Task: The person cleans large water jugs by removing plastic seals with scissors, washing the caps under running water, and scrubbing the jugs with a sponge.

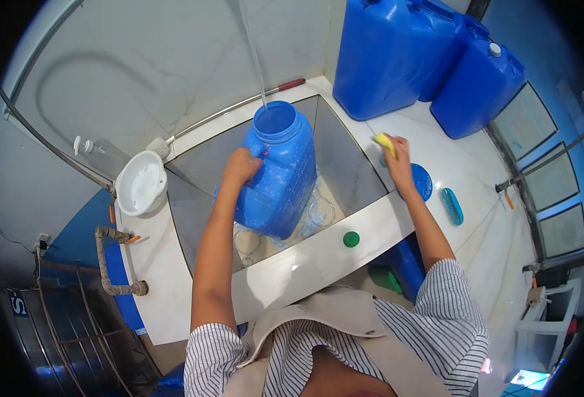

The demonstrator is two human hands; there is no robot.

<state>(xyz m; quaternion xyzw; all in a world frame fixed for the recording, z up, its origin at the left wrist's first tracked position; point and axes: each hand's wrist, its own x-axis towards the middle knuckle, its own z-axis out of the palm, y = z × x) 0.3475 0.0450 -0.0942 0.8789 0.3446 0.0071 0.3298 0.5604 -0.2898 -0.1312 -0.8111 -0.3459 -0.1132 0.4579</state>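
A wide-mouthed blue plastic jug (280, 182) stands slightly tilted in the sink (203, 165), its mouth uncovered. A stream of water (255, 56) falls from above to its rim. My left hand (241, 167) is closed around the jug's handle. Over the counter to the right of the sink, my right hand (398, 162) grips a yellow sponge (385, 143). Below that hand lies a round blue lid (423, 182), partly hidden by my wrist. A small greenish thing beside the fingers is mostly covered.
Large blue jerrycans (388, 59) stand at the back right. A teal scrubbing brush (451, 206) lies on the right counter, a green cap (351, 239) on the front ledge. At left are a white basin (141, 184) and a pump bottle (100, 153). A long-handled brush (232, 107) rests behind the sink.
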